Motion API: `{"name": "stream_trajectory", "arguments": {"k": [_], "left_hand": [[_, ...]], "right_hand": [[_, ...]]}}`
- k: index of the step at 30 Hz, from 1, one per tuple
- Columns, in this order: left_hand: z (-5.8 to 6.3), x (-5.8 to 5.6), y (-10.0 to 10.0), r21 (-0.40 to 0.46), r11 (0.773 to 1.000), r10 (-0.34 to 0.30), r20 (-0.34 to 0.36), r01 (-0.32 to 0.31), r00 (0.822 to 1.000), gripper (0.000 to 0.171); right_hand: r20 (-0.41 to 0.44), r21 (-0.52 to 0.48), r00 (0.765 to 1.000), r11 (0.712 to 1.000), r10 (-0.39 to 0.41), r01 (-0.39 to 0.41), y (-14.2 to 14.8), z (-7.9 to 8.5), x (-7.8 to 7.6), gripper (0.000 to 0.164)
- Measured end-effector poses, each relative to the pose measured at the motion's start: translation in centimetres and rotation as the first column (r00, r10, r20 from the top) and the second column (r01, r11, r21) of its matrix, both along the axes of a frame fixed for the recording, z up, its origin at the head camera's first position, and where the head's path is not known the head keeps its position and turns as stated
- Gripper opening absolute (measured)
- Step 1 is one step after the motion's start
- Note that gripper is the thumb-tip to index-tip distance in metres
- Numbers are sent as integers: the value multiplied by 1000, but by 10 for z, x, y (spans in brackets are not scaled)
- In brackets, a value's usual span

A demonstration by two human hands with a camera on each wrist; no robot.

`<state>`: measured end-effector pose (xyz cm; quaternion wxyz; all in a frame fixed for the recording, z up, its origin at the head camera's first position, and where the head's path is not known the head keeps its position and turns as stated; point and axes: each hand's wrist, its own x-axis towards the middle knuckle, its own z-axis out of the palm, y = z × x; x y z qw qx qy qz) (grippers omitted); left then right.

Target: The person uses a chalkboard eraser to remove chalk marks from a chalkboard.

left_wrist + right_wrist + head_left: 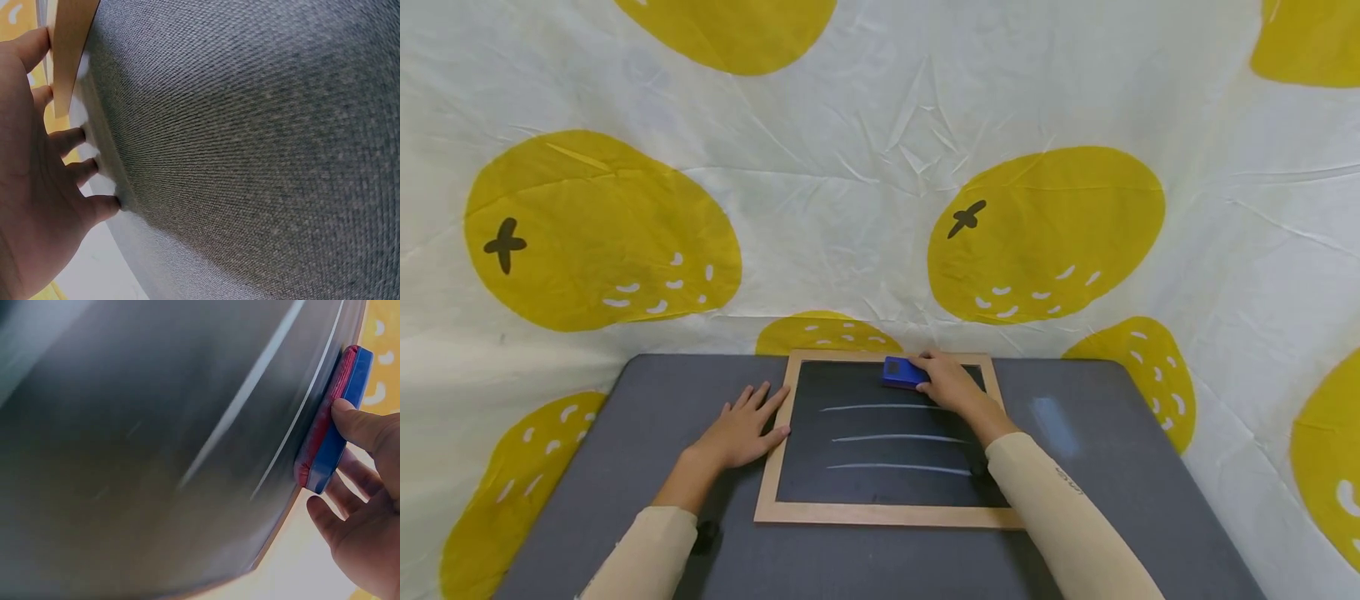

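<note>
The eraser, a slim block with a smooth blue back and a fuzzy red pad, sits at the far edge of the chalkboard, right of the middle. The right hand pinches it between thumb and fingers. Three thin white chalk lines cross the matte black surface, nearer than the eraser. A flat, pale wooden frame borders the board. The left hand lies spread, gripping nothing, fingertips touching the frame's left side. Beneath is a grey desk with a woven covering; beyond hangs creased white cloth printed with yellow fruit.
</note>
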<state>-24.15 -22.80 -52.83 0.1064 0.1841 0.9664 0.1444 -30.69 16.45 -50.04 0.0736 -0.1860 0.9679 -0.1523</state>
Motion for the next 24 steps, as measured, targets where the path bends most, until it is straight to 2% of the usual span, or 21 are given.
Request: {"name": "stream_trajectory", "arguments": {"k": [18,24], "left_hand": [[0,0,-1,0,1000,7,-1,-7,1000,75],[1,0,2,-1,1000,-1,-2,1,1000,75]], "right_hand": [[-66,-24,998,1000,-5,3,69,-1,16,53],[-39,-31,999,999,31,-33,80,0,16,53]]}}
